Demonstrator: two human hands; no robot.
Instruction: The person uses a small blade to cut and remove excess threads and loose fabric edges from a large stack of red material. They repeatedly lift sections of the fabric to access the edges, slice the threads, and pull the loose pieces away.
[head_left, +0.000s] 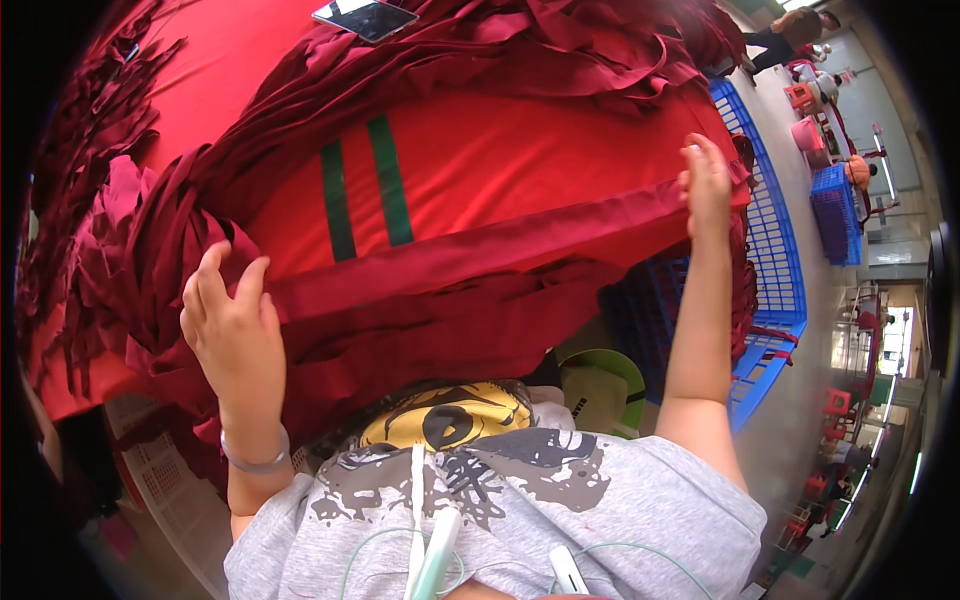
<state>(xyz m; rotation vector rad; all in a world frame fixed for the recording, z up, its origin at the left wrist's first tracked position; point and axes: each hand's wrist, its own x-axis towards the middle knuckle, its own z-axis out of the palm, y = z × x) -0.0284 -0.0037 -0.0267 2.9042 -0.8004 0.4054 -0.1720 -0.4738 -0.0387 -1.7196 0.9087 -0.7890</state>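
Nearest the camera, a grey printed shirt (500,510) sat below the left hand (232,325) and right hand (706,185), each pinching an end of a long dark-red fabric strip (470,250) stretched along the red table's (240,60) near edge, seemingly light, limp, best gripped at its ends.

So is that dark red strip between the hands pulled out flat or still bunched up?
Pulled out: the dark red strip runs in one long band from the left hand to the right hand, across the red table.
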